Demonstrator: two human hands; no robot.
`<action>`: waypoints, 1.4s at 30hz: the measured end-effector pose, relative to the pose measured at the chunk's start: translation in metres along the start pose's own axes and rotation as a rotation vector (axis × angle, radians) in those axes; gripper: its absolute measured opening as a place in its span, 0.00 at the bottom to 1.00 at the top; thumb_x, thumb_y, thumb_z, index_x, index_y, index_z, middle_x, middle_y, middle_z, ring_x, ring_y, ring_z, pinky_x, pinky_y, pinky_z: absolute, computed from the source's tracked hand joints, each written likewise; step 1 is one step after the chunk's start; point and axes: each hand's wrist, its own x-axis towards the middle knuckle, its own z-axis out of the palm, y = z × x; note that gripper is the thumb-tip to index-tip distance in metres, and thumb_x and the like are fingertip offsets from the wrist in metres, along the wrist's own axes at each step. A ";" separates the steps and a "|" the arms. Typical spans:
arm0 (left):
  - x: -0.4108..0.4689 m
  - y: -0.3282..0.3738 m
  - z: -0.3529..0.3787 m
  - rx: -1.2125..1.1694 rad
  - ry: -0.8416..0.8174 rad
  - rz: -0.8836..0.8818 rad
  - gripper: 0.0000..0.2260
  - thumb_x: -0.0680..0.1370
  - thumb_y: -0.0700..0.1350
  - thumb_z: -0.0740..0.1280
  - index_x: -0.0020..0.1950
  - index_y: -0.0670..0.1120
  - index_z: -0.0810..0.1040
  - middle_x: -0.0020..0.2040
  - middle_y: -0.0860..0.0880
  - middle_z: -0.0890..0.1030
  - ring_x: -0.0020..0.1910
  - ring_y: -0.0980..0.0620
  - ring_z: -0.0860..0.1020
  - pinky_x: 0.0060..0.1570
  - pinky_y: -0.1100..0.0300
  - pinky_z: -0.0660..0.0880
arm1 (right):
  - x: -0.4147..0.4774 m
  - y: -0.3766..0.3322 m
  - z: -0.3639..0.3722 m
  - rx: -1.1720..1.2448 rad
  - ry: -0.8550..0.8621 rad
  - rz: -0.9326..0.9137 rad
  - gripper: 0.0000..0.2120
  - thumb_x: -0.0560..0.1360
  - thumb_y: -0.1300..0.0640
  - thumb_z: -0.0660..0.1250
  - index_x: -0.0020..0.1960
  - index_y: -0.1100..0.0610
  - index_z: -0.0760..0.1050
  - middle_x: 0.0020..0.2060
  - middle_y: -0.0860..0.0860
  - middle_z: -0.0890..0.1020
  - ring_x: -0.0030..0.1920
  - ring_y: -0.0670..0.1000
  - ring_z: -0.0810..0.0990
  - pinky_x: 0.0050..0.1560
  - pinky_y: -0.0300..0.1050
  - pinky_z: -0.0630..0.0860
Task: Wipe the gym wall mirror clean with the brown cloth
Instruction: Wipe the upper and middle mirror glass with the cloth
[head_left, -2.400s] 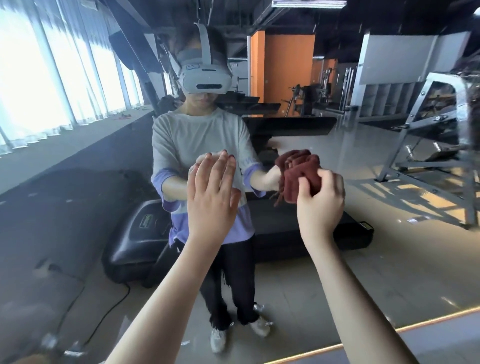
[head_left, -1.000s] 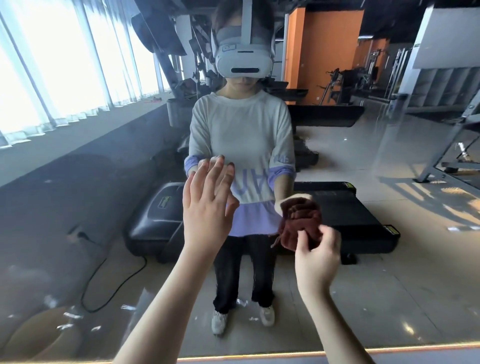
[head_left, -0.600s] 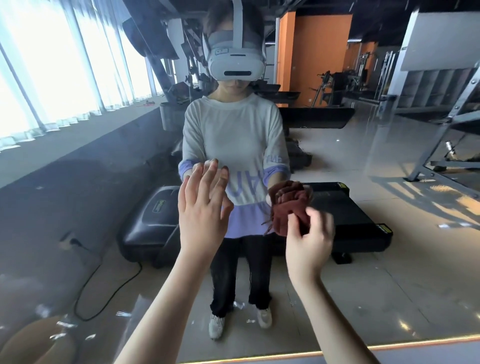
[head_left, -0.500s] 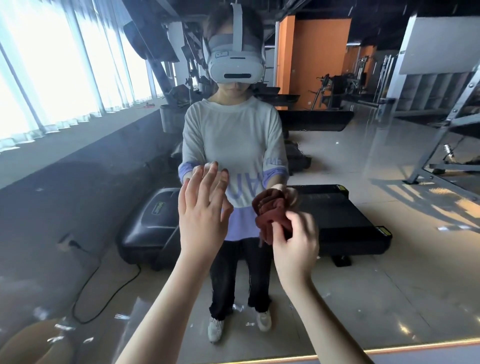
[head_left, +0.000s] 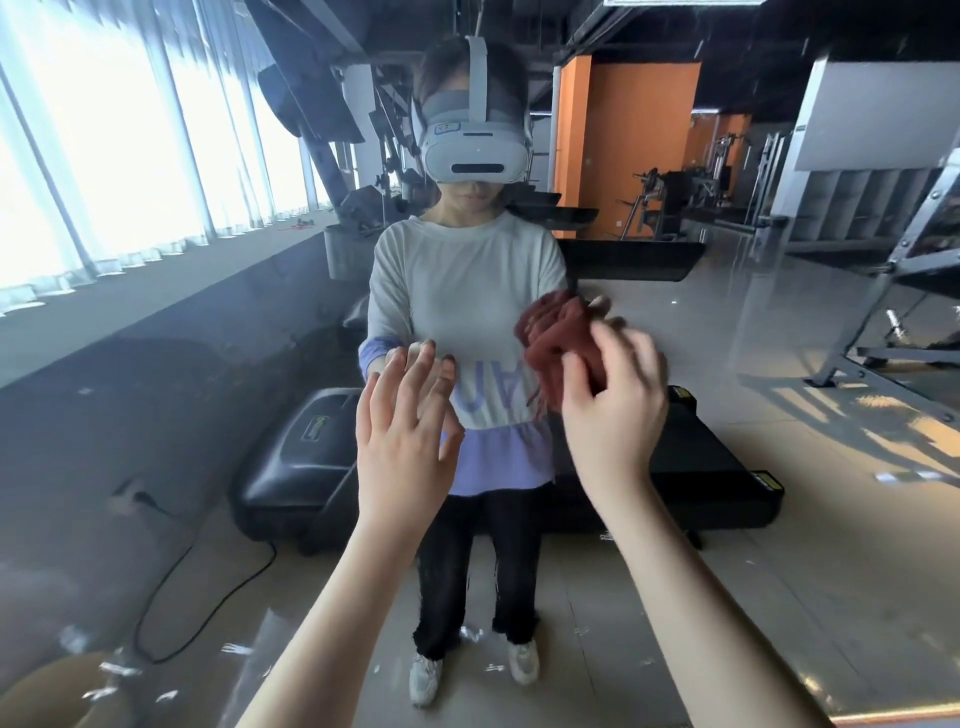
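Note:
The gym wall mirror (head_left: 156, 395) fills almost the whole view and reflects a person standing in front of it. My right hand (head_left: 610, 410) grips the bunched brown cloth (head_left: 558, 343) and holds it against the glass, right of centre at chest height. My left hand (head_left: 402, 431) lies flat on the mirror with straight, spread fingers, just left of the cloth. The glass on the left looks hazy.
The mirror's lower edge (head_left: 893, 718) shows at the bottom right corner. Reflected in the glass are a black treadmill (head_left: 311, 457), a cable (head_left: 208, 613) on the floor, bright windows (head_left: 104, 145) on the left and a grey metal frame (head_left: 904, 270) on the right.
My right hand has swept the cloth over the glass, down and left, then up and right to chest height. My left hand has stayed flat on the mirror.

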 end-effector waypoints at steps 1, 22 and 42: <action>0.000 0.000 -0.001 -0.003 -0.005 0.001 0.27 0.72 0.41 0.73 0.70 0.42 0.75 0.72 0.42 0.73 0.73 0.40 0.68 0.69 0.41 0.68 | 0.011 -0.002 -0.002 0.032 0.043 0.085 0.15 0.72 0.60 0.70 0.58 0.61 0.80 0.49 0.57 0.81 0.49 0.58 0.78 0.46 0.44 0.70; 0.026 0.021 0.003 -0.004 0.072 -0.060 0.34 0.66 0.43 0.81 0.71 0.42 0.76 0.70 0.42 0.75 0.72 0.40 0.67 0.70 0.47 0.64 | 0.060 0.000 -0.005 -0.089 0.187 0.048 0.11 0.73 0.56 0.70 0.54 0.58 0.82 0.48 0.57 0.81 0.46 0.59 0.79 0.39 0.46 0.71; 0.022 0.026 0.008 0.024 0.077 -0.056 0.36 0.69 0.46 0.79 0.73 0.42 0.69 0.71 0.40 0.74 0.73 0.39 0.65 0.71 0.44 0.62 | 0.017 0.028 -0.020 -0.210 0.002 -0.031 0.16 0.75 0.49 0.67 0.57 0.59 0.79 0.47 0.57 0.82 0.44 0.61 0.81 0.33 0.42 0.72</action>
